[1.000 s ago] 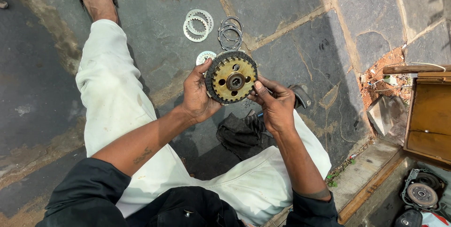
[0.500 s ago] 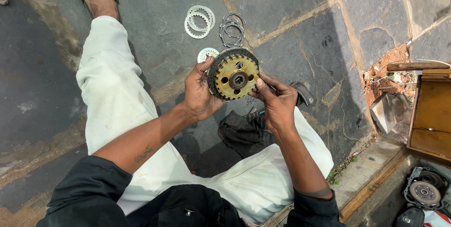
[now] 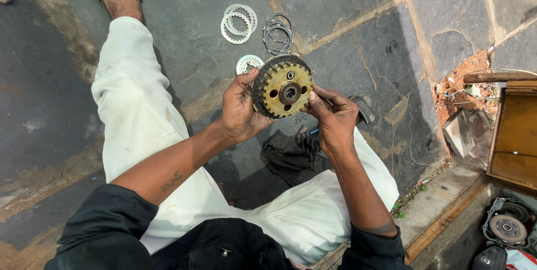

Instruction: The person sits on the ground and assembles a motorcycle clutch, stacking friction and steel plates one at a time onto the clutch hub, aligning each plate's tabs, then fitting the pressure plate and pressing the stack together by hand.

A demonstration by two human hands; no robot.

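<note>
Seated person on stone floor (image 3: pixel 179 46), legs stretched out — both hands raised over lap. Left hand (image 3: pixel 239 110) grips toothed edge of round clutch hub (image 3: pixel 281 86), brass-coloured face turned up toward camera. Right hand (image 3: pixel 334 116) pinches hub's opposite rim with fingertips. Beyond hub, on floor: pale metal rings (image 3: pixel 239 19), dark friction rings (image 3: pixel 278 31) just beside them. Dark rag (image 3: pixel 291 155) lies between knees. Wooden box (image 3: pixel 513 136) at far right.

No packages, labels, signs or screens in view; only bare stone floor and metal parts.
</note>
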